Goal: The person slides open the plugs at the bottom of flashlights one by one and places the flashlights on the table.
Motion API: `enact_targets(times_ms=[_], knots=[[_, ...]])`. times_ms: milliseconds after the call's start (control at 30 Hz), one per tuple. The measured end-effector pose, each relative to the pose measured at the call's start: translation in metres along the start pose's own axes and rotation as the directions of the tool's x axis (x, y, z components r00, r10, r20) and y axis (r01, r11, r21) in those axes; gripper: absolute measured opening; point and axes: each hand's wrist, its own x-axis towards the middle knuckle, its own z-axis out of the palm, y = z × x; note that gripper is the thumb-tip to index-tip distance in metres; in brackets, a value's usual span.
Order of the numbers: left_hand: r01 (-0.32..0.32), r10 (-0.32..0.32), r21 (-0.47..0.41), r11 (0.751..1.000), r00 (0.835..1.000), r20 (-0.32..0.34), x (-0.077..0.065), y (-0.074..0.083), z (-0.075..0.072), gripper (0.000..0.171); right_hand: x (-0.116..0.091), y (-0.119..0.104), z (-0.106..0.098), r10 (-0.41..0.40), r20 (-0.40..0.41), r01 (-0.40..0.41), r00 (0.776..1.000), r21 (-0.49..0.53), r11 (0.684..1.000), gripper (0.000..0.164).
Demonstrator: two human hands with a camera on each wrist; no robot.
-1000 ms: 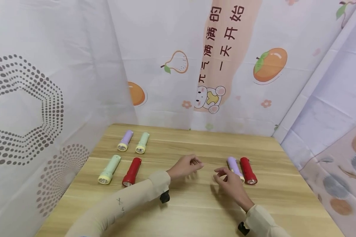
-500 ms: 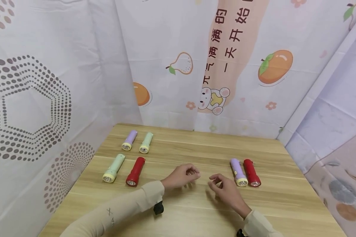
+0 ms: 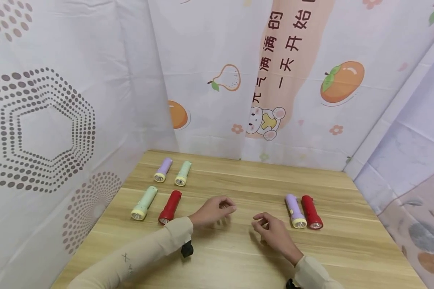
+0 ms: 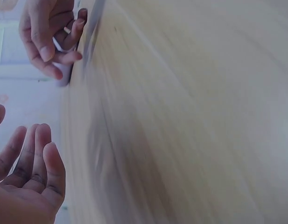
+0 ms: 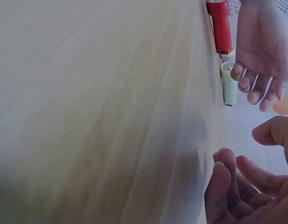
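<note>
My left hand [image 3: 213, 210] hovers over the middle of the table with loosely bent fingers and nothing in them. Facing it, my right hand [image 3: 273, 233] is just as loose and holds nothing. To the right of the right hand lie a purple flashlight [image 3: 294, 209] with a yellow head and a red flashlight [image 3: 312, 212], side by side. Left of the left hand are another red flashlight [image 3: 170, 205] and a light green one, a flashlight [image 3: 144, 202] with a yellow head. Behind these two lie a smaller purple flashlight [image 3: 163, 169] and a smaller green flashlight [image 3: 183, 172].
The wooden table [image 3: 238, 176] bears all the flashlights. A printed curtain [image 3: 202, 132] hangs along its back edge, with more curtains at the left and right sides. A black wrist strap [image 3: 187, 249] shows below the left sleeve.
My left hand has shifted left, away from the purple and red pair. The right hand has drawn away from the purple flashlight. The head view has turned slightly left; the flashlights lie as before.
</note>
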Motion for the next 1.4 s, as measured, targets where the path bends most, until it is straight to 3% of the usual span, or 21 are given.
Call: enact_targets(times_ms=[200, 433, 567, 833, 1067, 1133, 1300, 1400], knots=[[0.057, -0.058, -0.035, 0.998, 0.997, -0.043, -0.013, -0.005, -0.029, 0.027, 0.008, -0.011, 0.017, -0.038, 0.054, 0.036, 0.998, 0.043, 0.998, 0.029], [0.047, -0.050, -0.033, 0.998, 0.991, -0.120, -0.023, -0.010, -0.063, 0.026, 0.015, -0.023, 0.035, -0.072, 0.106, 0.066, 0.992, 0.052, 0.996, 0.032], [0.071, -0.081, -0.064, 0.995, 0.980, -0.183, -0.030, -0.015, -0.080, 0.026, 0.018, -0.030, 0.048, -0.095, 0.153, 0.084, 0.984, 0.073, 0.994, 0.035], [0.093, -0.094, -0.018, 0.995, 0.951, -0.295, -0.042, -0.028, -0.111, 0.027, 0.028, -0.048, 0.079, -0.114, 0.214, 0.098, 0.970, 0.084, 0.992, 0.031], [0.130, -0.189, -0.188, 0.974, 0.918, -0.349, -0.046, -0.037, -0.133, 0.022, 0.031, -0.066, 0.100, -0.116, 0.257, 0.089, 0.959, 0.115, 0.989, 0.029], [0.148, -0.194, -0.152, 0.977, 0.911, -0.365, -0.048, -0.040, -0.139, 0.021, 0.032, -0.071, 0.105, -0.117, 0.263, 0.087, 0.958, 0.120, 0.989, 0.029], [0.156, -0.130, 0.030, 0.987, 0.900, -0.416, -0.052, -0.050, -0.153, 0.021, 0.034, -0.083, 0.118, -0.125, 0.272, 0.089, 0.954, 0.139, 0.986, 0.026], [0.157, -0.119, 0.054, 0.986, 0.895, -0.429, -0.052, -0.054, -0.158, 0.020, 0.034, -0.089, 0.126, -0.130, 0.279, 0.092, 0.951, 0.145, 0.985, 0.025]])
